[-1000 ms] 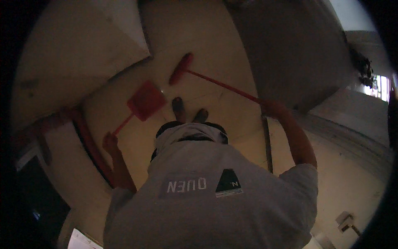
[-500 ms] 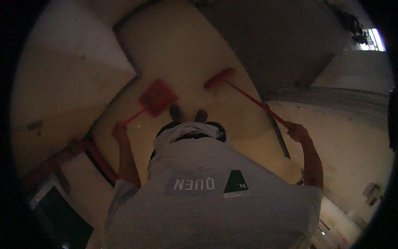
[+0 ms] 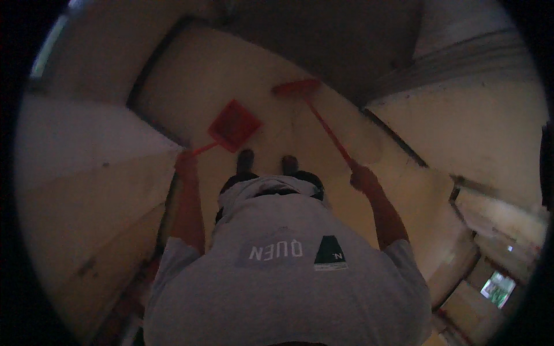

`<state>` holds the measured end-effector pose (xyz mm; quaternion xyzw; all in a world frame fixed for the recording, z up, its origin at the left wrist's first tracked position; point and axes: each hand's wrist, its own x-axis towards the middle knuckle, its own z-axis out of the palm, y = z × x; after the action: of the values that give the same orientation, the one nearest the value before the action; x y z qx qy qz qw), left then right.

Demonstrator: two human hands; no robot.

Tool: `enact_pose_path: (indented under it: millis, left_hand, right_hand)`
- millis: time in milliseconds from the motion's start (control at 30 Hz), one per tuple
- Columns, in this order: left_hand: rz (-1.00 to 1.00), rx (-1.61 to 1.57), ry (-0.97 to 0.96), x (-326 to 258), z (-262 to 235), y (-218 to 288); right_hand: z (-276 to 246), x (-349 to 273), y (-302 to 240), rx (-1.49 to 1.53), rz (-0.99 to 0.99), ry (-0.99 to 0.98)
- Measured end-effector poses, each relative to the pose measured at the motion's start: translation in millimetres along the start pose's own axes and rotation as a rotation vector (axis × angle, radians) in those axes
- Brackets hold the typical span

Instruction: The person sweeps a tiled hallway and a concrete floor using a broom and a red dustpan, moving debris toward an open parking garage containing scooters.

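Note:
My left hand (image 3: 186, 164) is closed round the handle of a red dustpan (image 3: 234, 126). The square pan is out in front of my left foot, over the pale floor. In my right hand (image 3: 363, 177) is the long red handle of a broom (image 3: 297, 87). Its wide red head is farther out than the dustpan and to its right, close to the foot of a dark wall. A stretch of floor separates the broom head from the pan. Dim light and blur hide any dirt on the floor.
Beyond the broom rises a dark wall (image 3: 346, 46). A pale wall corner (image 3: 182, 141) juts in beside my left hand. Dark skirting (image 3: 398, 138) edges the floor on the right. My shoes (image 3: 245, 158) stand just behind the dustpan.
My body has turned to the right, so the walls have swung left in view. My right hand has come inward with the broom, its head now near the dark wall's foot. Both grips stay.

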<state>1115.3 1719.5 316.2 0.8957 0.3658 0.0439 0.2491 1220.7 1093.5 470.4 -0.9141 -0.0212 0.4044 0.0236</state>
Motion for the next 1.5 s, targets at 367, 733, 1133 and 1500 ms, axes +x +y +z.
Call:
enact_pose_path:
  millis: [367, 733, 1133, 1500]
  left_hand:
    - [0.117, -0.315, -0.181, 109, 54, 23]
    - [0.216, -0.405, -0.346, 90, 36, 135]
    - [0.290, -0.367, -0.353, 61, 53, 165]
    - [0.180, -0.501, -0.471, 47, 8, 217]
  right_hand:
    - [6, -169, -112, 0.922, 0.406, -0.150]
    - [47, -180, -155, 1.282, 0.451, 0.005]
    - [51, -194, -180, 1.400, 0.309, -0.202]
    - [-20, -214, -186, 1.412, 0.337, -0.097]
